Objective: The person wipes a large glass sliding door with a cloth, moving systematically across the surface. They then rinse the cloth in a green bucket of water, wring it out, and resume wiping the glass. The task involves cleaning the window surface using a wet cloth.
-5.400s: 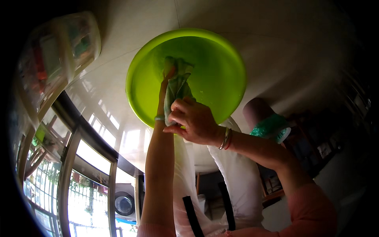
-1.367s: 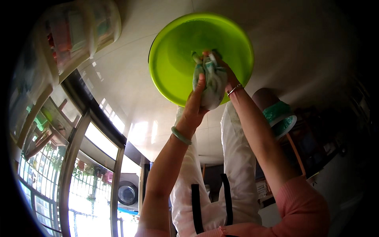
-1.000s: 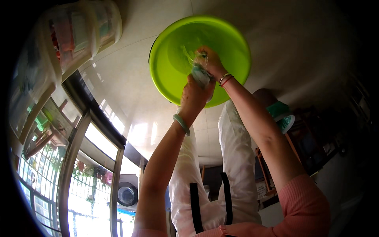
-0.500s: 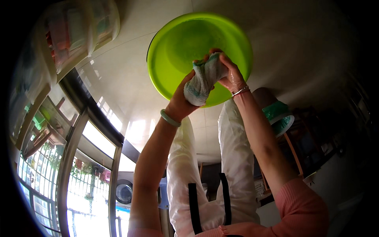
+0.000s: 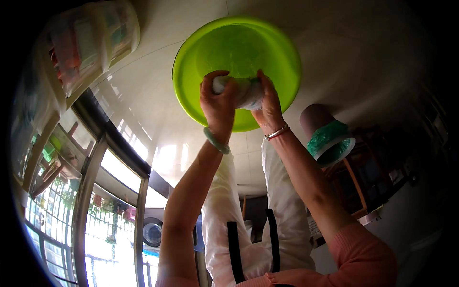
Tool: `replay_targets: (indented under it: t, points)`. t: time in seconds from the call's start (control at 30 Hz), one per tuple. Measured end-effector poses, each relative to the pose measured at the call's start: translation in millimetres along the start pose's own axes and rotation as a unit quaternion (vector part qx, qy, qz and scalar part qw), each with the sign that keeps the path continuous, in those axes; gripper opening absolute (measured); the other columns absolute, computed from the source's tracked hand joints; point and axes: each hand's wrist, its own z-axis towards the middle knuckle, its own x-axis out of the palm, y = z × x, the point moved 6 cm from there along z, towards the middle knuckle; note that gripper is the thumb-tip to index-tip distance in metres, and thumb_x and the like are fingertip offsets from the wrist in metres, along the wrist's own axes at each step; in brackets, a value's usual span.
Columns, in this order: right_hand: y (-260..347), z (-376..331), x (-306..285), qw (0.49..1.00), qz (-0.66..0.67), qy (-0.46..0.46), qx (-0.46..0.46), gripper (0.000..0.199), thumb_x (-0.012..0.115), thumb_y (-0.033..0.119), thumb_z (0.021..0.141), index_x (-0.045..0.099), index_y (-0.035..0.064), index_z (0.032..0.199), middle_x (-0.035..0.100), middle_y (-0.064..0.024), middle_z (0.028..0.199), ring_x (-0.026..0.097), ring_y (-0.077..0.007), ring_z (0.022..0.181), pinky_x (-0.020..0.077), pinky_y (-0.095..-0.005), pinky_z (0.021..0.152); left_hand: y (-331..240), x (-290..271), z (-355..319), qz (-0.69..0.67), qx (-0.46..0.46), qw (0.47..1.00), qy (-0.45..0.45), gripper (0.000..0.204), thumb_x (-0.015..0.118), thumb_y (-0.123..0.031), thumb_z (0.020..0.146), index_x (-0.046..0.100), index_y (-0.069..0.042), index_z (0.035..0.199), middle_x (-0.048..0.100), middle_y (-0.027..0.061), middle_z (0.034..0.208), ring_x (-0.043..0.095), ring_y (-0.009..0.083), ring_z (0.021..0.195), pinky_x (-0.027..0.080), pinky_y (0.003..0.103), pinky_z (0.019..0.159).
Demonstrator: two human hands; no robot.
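Note:
A bright green round basin (image 5: 191,57) sits on the pale tiled floor. Over its middle, both of my hands grip a rolled whitish cloth with green in it (image 5: 246,91), held level between them. My left hand (image 5: 217,103), with a green bangle at the wrist, is closed round the cloth's left end. Closed on the right end is my right hand (image 5: 268,105), which wears thin bracelets below a pink sleeve. The cloth's middle shows between the two fists.
A brown bin with a green bag liner (image 5: 330,138) stands right of the basin. A clear plastic storage box (image 5: 91,38) is at the upper left. My white trouser legs (image 5: 282,205) run down the centre. A dark window frame (image 5: 95,158) and a washing machine (image 5: 153,232) lie left.
The cloth was bunched and held upright above the basin; now it lies level, rolled tight, with one hand at each end. The basin has not moved.

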Motion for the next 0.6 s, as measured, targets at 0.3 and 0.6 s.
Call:
replay_targets:
  t: [0.3, 0.6]
  points:
    - [-22, 6, 39, 0.895, 0.046, 0.329, 0.296, 0.025, 0.051, 0.027, 0.107, 0.058, 0.0053, 0.096, 0.059, -0.0028, 0.088, 0.059, -0.0112, 0.084, 0.0513, -0.0252, 0.079, -67, 32, -54, 0.290, 0.460, 0.829, 0.133, 0.030, 0.076, 0.002, 0.060, 0.069, -0.011, 0.086, 0.067, 0.0051, 0.098, 0.065, 0.0277, 0.094, 0.053, 0.039, 0.081]
    - [-22, -6, 69, 0.871, -0.178, 0.201, 0.412, 0.029, 0.065, 0.022, 0.099, 0.048, 0.0130, 0.077, 0.049, 0.0032, 0.070, 0.049, -0.0077, 0.065, 0.0446, -0.0235, 0.061, -65, 27, -90, 0.349, 0.522, 0.724, 0.286, 0.025, 0.071, -0.009, 0.051, 0.061, -0.015, 0.073, 0.060, -0.0029, 0.089, 0.064, 0.0235, 0.097, 0.054, 0.035, 0.082]
